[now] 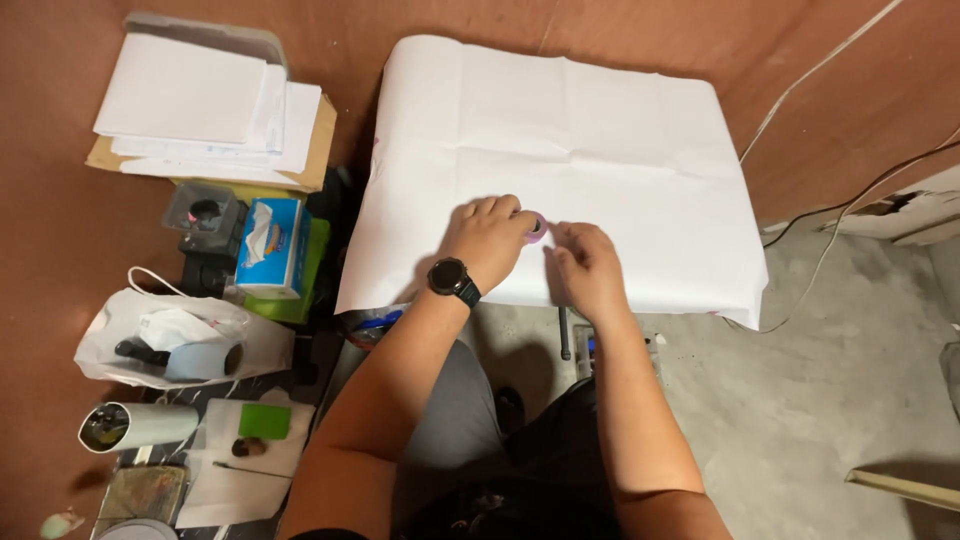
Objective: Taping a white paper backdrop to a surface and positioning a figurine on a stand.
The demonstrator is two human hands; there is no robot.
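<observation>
Paper stack: a pile of white sheets lay on a piece of brown cardboard at the far left, up against the brown wall.
Tissue box: a blue box with a white tissue sticking out stood just below the stack, on something green, with a dark grey gadget touching its left side.
Bag: a white plastic bag lay lower left, open at the top, with dark and pale things inside that were too small to tell.
Cup: a white tumbler lay on its side below the bag, its mouth turned left.
Green card: a small green square sat on white paper just right of the tumbler, a little brown lump just under it.
Big sheet: a wide white creased sheet covered the work surface in the middle, its near edge hanging toward the person.
Left hand: the left hand, a black watch on its wrist, rested on the sheet with fingers curled down; its fingertips were closed on the small purple thing.
Small purple thing: a small round purple thing, perhaps a roll of tape, sat on the sheet near its near edge, between the two hands and mostly hidden by them.
Right hand: the right hand lay just beside it, fingertips meeting at the purple thing; whether they pinched it I could not tell.
Cables: thin pale cords ran down the wall at the right to the grey concrete floor.
</observation>
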